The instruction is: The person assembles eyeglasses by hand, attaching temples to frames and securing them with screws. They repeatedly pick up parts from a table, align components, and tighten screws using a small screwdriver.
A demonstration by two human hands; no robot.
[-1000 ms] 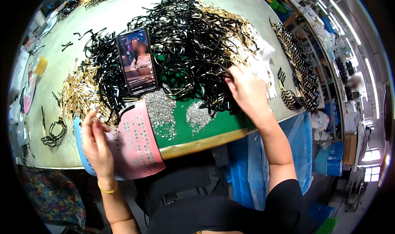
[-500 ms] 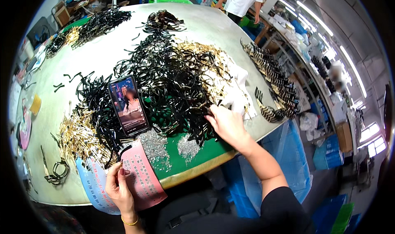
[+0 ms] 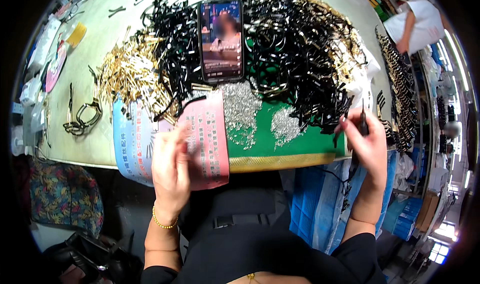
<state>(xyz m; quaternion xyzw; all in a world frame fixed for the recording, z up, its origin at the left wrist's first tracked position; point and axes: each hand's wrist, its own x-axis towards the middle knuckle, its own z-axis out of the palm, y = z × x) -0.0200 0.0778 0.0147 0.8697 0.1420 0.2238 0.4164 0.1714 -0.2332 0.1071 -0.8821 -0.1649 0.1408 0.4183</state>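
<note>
Over the blue-and-pink printed sheet (image 3: pixel 212 134) at the table's front edge is my left hand (image 3: pixel 170 176). Its fingertips are blurred, so what they hold, if anything, does not show. A curved black glasses temple (image 3: pixel 190 105) lies across the sheet's upper part, just beyond these fingers. My right hand (image 3: pixel 368 141), at the front right of the table, is closed round a slim dark tool (image 3: pixel 364 121) with a thin tip pointing up. Beside its thumb is a small black piece (image 3: pixel 336 135). The big heap of black temples (image 3: pixel 300 49) is just beyond that hand.
A phone (image 3: pixel 221 41) playing a video leans on the heap. Gold temples (image 3: pixel 135 66) pile up to its left. Two mounds of tiny silver parts (image 3: pixel 286 125) lie on the green mat (image 3: pixel 310 146). A glasses frame (image 3: pixel 90 115) rests at left; a person (image 3: pixel 415 26) stands at far right.
The view has shifted, bringing the phone and heaps higher in the picture. My right hand has left the heap for its near right side and now grips a dark tool. My left fingers have blurred.
</note>
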